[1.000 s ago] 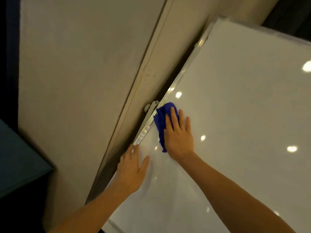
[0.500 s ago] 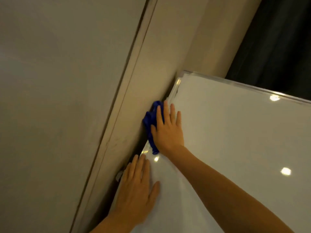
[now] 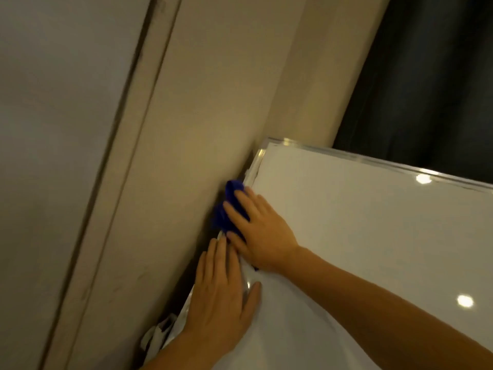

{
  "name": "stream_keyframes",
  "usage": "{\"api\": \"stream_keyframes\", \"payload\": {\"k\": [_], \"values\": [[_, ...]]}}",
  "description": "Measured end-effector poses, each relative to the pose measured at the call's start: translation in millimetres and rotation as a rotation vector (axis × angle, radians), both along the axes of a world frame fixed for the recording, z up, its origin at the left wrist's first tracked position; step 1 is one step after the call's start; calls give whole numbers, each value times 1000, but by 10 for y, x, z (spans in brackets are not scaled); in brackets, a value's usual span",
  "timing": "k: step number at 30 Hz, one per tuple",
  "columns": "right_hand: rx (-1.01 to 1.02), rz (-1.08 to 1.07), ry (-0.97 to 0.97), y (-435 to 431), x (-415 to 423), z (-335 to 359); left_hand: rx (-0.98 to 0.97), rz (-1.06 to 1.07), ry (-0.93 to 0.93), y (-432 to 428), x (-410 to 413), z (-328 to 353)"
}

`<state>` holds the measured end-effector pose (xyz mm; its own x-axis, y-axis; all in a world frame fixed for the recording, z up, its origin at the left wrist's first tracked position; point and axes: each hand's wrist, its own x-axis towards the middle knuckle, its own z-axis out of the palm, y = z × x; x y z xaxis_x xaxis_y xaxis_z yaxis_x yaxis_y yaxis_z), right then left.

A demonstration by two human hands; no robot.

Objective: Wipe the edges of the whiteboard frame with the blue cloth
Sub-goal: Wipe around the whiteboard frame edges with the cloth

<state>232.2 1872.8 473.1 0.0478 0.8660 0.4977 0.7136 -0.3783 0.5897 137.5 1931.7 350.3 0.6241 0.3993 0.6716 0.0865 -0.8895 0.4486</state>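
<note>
The white whiteboard (image 3: 373, 236) fills the lower right, tilted in view, with a thin metal frame (image 3: 254, 166) along its left edge and top edge. A blue cloth (image 3: 226, 206) is pressed on the left frame edge, a short way below the top left corner. My right hand (image 3: 262, 233) lies flat over the cloth, fingers pointing toward the frame. Just below it, my left hand (image 3: 222, 292) rests flat on the board's left edge, fingers together, thumb spread, holding nothing.
A beige wall (image 3: 213, 102) with a vertical trim strip (image 3: 128, 145) runs right beside the board's left edge, leaving a narrow dark gap. A metal bracket (image 3: 157, 335) sticks out at the frame lower down. A dark curtain (image 3: 432, 84) hangs behind the top edge.
My right hand has slid the blue cloth up the left frame edge toward the top corner. My left hand has followed upward along the edge. The view has tilted upward.
</note>
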Motion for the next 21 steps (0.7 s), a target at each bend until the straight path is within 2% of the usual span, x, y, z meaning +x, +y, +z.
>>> {"api": "stream_keyframes", "payload": {"k": [2,3,4,6,8,9,11,12,13,15,17,21], "values": [[-137,9,-128,-58,98,271,3,55,23,-23,104,125],[-113,-33,-203,-31,182,511,19,54,32,-36,145,176],[-34,-126,-239,6,252,775,31,43,36,-48,181,246],[235,-292,-135,1,345,1209,17,34,20,-69,251,405],[343,-244,-29,21,363,1261,23,45,2,-88,317,560],[266,-148,-27,47,337,1159,33,51,5,-87,347,616],[-26,46,-91,55,286,864,61,58,14,-66,393,695],[-124,60,-155,40,302,839,72,69,15,-49,411,729],[-127,35,-210,34,352,966,89,78,13,-21,433,781],[54,-102,-231,38,531,1364,121,64,22,28,471,887],[243,-209,-128,-44,652,1687,142,42,23,53,529,1015],[234,-211,-97,-157,784,1756,216,35,-8,86,674,1428]]}}
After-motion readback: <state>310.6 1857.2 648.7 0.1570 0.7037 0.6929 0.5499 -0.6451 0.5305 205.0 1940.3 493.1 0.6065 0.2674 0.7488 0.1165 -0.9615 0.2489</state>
